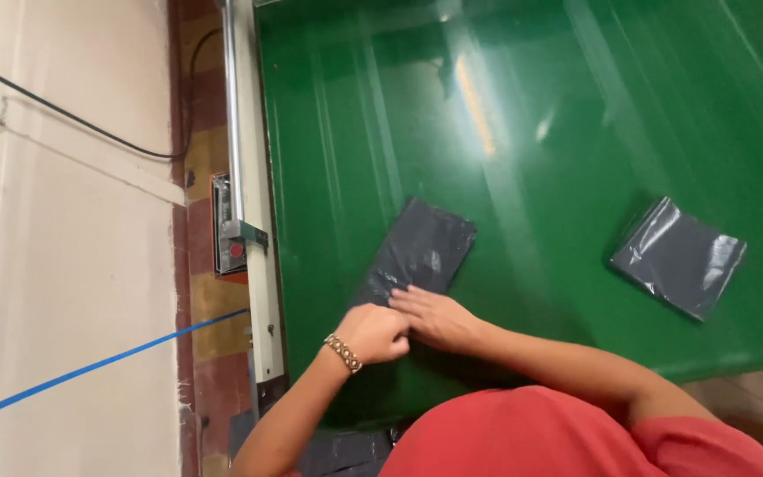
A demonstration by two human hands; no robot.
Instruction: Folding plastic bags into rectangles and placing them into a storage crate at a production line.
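While both hands work at the near end of the dark grey plastic mailer bag, the bag lies flat on the green conveyor belt, running aslant away from the person. The left hand, a beaded bracelet at its wrist, sits at the bag's near left corner with its fingers curled into a loose fist; it seems to pinch the bag's edge, though the grip itself is hidden under the knuckles. The right hand lies just beside it, touching it, fingers stretched out flat and pressed on the bag's near end, palm down, likely to hold the plastic smooth against the belt. Both forearms come in low from the person's red shirt, the right one crossing in front of the chest, the wrists nearly meeting at the bag. A second grey bag lies well to the right of the first, apart from both hands. Left of the bag, past the belt's edge, runs a pale metal rail carrying a small control box with a red button.
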